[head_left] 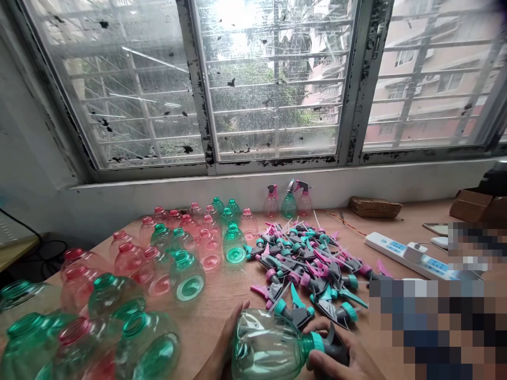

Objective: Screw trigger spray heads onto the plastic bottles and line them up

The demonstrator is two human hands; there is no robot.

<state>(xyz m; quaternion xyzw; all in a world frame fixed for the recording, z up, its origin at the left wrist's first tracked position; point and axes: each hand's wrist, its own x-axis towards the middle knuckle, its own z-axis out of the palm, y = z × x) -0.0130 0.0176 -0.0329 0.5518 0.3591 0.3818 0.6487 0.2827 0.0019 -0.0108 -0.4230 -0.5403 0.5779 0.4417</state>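
A green clear plastic spray bottle (267, 345) lies on its side in front of me, its neck pointing right. Wrapped round the bottle's body is my left hand (225, 343), its fingers mostly hidden behind the plastic. At the neck, my right hand (344, 351) grips the spray head (335, 345), with thumb and fingers on its teal collar. The collar sits on the bottle's mouth; how tightly cannot be seen. Just beyond my hands lies a heap of loose spray heads (304, 258) in grey with pink or teal parts.
Many open green bottles (188, 277) and red bottles (129, 258) stand at the left. Three bottles with spray heads (289, 203) stand by the wall. A white power strip (412, 256), a brown packet (374, 207) and a cardboard box (475, 205) are on the right.
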